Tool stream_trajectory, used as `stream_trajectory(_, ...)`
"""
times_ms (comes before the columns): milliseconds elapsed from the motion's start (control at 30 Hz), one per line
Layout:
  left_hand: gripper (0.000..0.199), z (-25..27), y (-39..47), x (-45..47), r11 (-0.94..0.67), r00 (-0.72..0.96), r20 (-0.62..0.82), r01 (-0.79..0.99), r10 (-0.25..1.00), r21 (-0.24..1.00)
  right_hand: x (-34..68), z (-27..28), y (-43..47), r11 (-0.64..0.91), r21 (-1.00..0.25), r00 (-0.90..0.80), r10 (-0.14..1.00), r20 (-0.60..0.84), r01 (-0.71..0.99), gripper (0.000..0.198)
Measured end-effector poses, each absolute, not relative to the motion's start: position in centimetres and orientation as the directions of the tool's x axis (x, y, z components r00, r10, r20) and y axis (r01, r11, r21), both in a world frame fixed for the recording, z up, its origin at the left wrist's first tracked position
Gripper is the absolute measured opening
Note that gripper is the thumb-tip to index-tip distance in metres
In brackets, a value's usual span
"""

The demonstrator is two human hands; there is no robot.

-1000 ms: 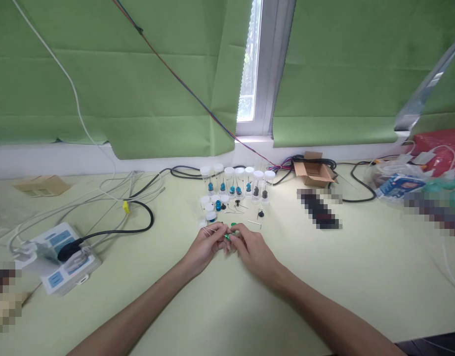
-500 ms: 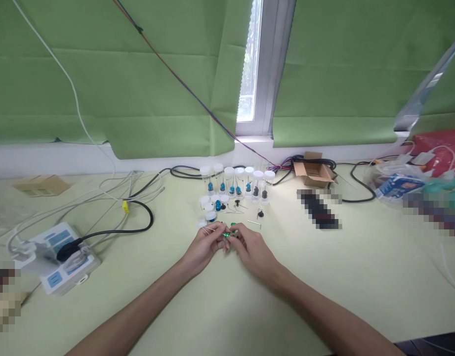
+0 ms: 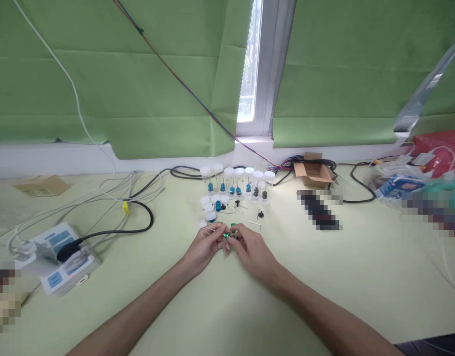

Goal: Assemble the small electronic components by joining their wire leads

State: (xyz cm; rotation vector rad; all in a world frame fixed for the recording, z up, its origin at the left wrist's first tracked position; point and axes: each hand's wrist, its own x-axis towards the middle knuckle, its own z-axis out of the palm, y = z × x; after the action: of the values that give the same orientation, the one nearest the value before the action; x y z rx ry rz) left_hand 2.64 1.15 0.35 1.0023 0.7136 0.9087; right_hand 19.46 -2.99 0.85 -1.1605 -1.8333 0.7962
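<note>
My left hand [image 3: 208,243] and my right hand [image 3: 254,248] meet near the middle of the table, fingers closed around a small shiny green metal part [image 3: 226,236]. Both pinch it between thumb and fingertips, which hide much of it. Thin pale rods stick out by my left fingers. Another green piece [image 3: 233,226] shows just beyond my right fingertips. Past the hands stand several clear tubes with white caps [image 3: 229,171], holding blue or dark parts. In front of them lie a loose blue part [image 3: 218,205], small black parts [image 3: 261,214] and an L-shaped hex key [image 3: 254,224].
On the left, a white power strip [image 3: 69,252] has plugs and tangled cables. A flat cardboard box [image 3: 41,186] is behind it. An open cardboard box [image 3: 314,173] sits at the back right, near plastic bags [image 3: 393,183]. Green blinds [image 3: 168,99] cover the window.
Hardly anything differs. My fingers make a very slight shift around the green part, and both arms stay in place.
</note>
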Motion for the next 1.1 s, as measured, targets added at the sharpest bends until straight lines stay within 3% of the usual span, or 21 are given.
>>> stream_trajectory(633,0.023,0.51,1.06,2.79,0.251,0.430,-0.100,-0.311,0.897,0.917,19.49,0.95,-2.89,0.355,-0.843,-0.247,0.930,0.274,0.403,0.019)
stream_trajectory(933,0.022,0.27,1.15,2.70,0.259,0.424,-0.105,-0.323,0.899,0.911,19.31,0.23,-2.69,0.418,-0.809,-0.192,0.909,0.371,0.414,0.014)
stream_trajectory(1100,0.021,0.37,1.13,2.71,0.256,0.429,-0.103,-0.317,0.897,0.913,19.37,0.50,-2.72,0.410,-0.834,-0.211,0.911,0.354,0.370,0.014)
